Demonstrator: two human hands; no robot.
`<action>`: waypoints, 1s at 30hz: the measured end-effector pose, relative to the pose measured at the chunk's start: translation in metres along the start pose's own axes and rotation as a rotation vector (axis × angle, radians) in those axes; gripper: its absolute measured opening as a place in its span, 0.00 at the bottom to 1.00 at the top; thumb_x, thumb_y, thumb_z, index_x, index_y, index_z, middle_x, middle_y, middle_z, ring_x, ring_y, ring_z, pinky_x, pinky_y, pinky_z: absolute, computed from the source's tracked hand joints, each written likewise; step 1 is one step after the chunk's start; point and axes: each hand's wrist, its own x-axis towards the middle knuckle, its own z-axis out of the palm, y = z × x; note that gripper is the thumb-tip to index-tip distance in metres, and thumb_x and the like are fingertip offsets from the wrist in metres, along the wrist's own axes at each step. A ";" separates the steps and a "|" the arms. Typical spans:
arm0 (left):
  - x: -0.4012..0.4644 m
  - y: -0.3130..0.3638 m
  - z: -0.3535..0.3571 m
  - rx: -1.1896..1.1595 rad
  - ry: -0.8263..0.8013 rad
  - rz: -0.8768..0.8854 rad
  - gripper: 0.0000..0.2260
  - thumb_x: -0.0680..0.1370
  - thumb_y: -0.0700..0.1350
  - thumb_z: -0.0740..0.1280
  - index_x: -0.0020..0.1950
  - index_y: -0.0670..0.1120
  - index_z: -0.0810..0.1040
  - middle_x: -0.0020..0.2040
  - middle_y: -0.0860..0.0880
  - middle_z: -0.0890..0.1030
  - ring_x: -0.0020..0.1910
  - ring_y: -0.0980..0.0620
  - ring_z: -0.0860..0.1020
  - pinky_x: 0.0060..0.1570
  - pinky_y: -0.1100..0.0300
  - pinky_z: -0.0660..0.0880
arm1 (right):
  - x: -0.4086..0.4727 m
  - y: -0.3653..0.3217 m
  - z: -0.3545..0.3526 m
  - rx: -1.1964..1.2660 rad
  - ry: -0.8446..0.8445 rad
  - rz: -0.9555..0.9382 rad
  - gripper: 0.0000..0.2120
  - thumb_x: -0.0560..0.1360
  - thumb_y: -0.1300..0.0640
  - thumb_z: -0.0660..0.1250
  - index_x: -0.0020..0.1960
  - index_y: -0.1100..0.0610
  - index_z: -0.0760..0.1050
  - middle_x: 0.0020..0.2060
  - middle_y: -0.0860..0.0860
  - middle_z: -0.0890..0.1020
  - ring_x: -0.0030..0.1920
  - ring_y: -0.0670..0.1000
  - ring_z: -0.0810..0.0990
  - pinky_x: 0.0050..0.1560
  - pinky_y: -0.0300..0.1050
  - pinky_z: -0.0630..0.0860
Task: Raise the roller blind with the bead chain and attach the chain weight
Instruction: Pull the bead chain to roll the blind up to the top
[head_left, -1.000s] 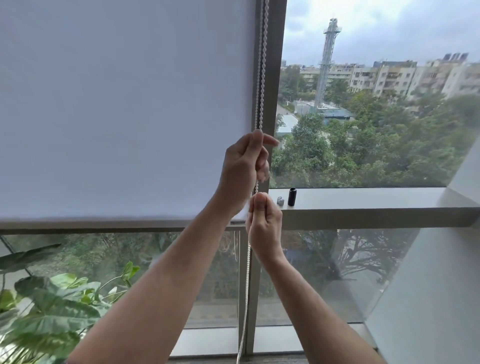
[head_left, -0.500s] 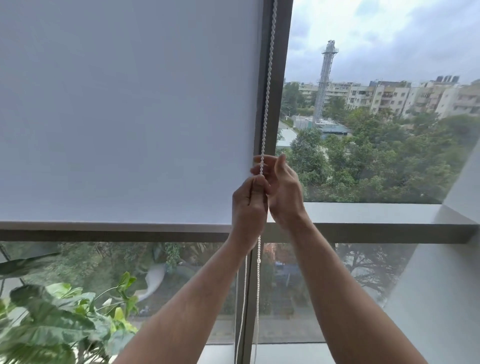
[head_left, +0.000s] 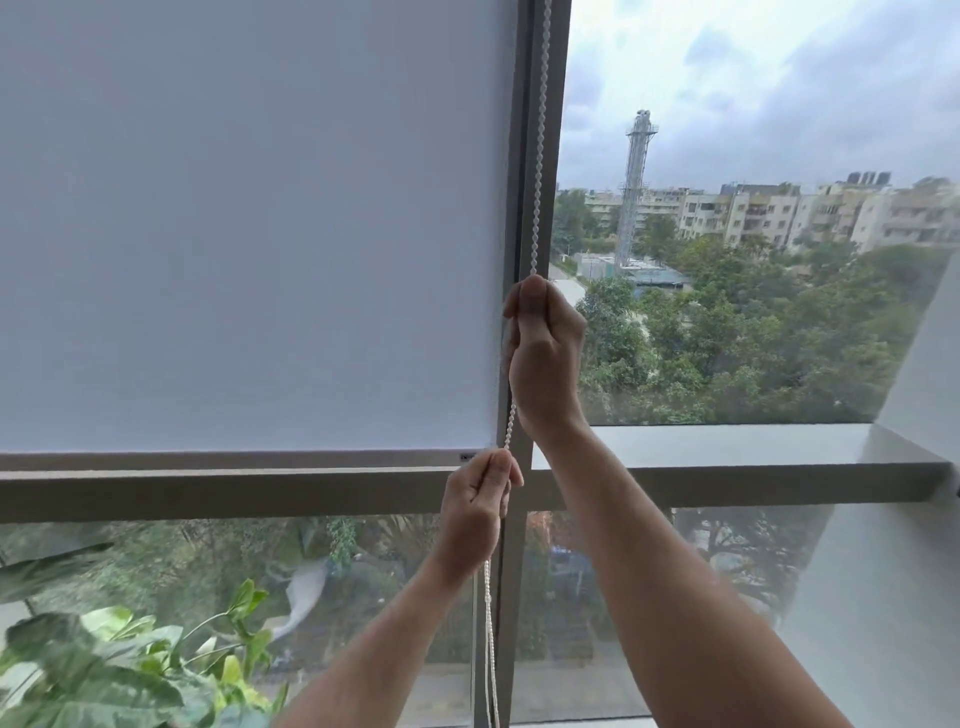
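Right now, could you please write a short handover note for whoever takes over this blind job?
Right hand: closed on the bead chain, up high beside the window frame.
Left hand: closed on the same chain lower down, at the blind's bottom bar.
Done: little; the roller blind covers most of the pane.
Left: keep pulling to raise it, then attach the chain weight, which is not in view.

One roller blind (head_left: 249, 223), one white bead chain (head_left: 539, 156) and two bare hands: right hand (head_left: 543, 358) gripping above, left hand (head_left: 475, 512) below. One leafy plant (head_left: 114, 670).
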 end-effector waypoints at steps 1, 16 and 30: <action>0.002 0.001 -0.005 0.022 -0.036 0.028 0.17 0.81 0.52 0.59 0.37 0.46 0.78 0.23 0.52 0.65 0.23 0.53 0.63 0.24 0.61 0.61 | 0.000 0.001 -0.002 -0.023 0.009 -0.025 0.18 0.83 0.57 0.55 0.35 0.51 0.71 0.24 0.50 0.64 0.24 0.48 0.59 0.24 0.47 0.54; 0.086 0.134 0.014 -0.201 -0.085 0.187 0.16 0.85 0.49 0.53 0.54 0.42 0.78 0.34 0.47 0.77 0.31 0.50 0.76 0.31 0.59 0.74 | -0.075 0.069 -0.023 -0.186 0.014 0.082 0.17 0.82 0.52 0.56 0.34 0.49 0.69 0.25 0.40 0.68 0.27 0.48 0.62 0.30 0.46 0.60; 0.087 0.135 0.029 -0.064 0.180 0.282 0.17 0.82 0.48 0.58 0.35 0.52 0.76 0.25 0.49 0.64 0.22 0.55 0.62 0.25 0.61 0.59 | -0.035 0.054 -0.047 -0.068 -0.160 0.290 0.41 0.72 0.28 0.47 0.61 0.60 0.79 0.43 0.61 0.85 0.47 0.54 0.85 0.57 0.51 0.77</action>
